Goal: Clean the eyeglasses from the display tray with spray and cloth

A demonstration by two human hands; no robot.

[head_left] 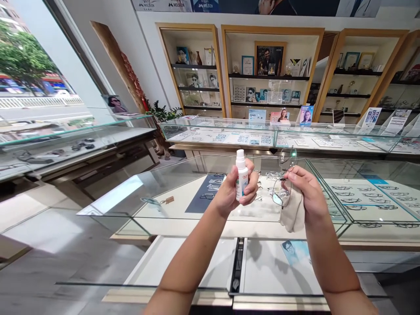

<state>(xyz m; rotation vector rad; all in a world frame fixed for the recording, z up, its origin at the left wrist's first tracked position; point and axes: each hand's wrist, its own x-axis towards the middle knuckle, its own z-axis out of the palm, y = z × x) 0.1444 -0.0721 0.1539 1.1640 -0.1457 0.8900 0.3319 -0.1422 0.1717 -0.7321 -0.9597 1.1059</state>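
Observation:
My left hand [234, 188] is wrapped round a small white spray bottle [242, 177], held upright with its capped top pointing up. To the right, my right hand [305, 183] pinches a pair of thin-framed eyeglasses [278, 197] by the middle, the frame turned so one lens is above the other. A beige cleaning cloth [293, 212] hangs down from the same hand, below the fingers. Both hands are raised above a glass display case [170, 216], apart from each other.
Rows of eyeglasses [367, 194] lie inside the case. Two white drawers [265, 271] stand pulled out below, one holding a blue photo card [295, 252]. Another glass counter [223, 138] runs behind, and one more [75, 144] stands at left by the window.

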